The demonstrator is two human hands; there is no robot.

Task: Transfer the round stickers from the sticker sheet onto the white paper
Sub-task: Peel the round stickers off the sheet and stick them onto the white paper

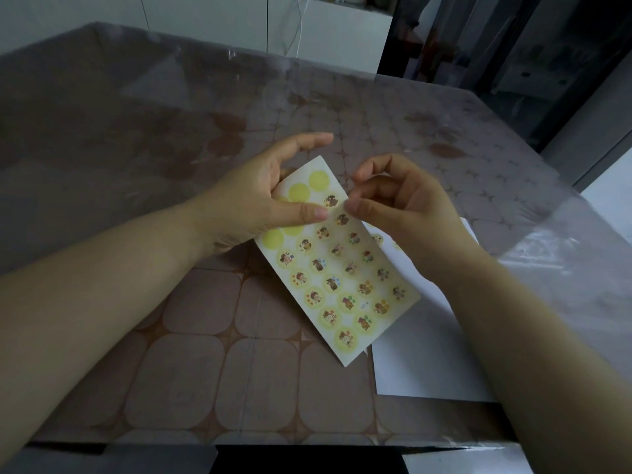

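A pale yellow sticker sheet (337, 268) with several round cartoon stickers and a few blank yellow circles is held tilted above the table. My left hand (263, 203) grips its upper left part, thumb on top and fingers beneath. My right hand (398, 203) has its fingers curled at the sheet's upper right edge, and its thumb and fingertips pinch at a round sticker (342, 218) there. The white paper (420, 350) lies flat on the table to the right, partly under my right forearm. At least one round sticker (377, 239) sits on it near the top.
The table (212, 371) has a brown tile-pattern cloth under a clear plastic cover, whose loose edge hangs at the right (561, 254). White cabinets stand beyond the far edge. The table's near edge runs along the bottom.
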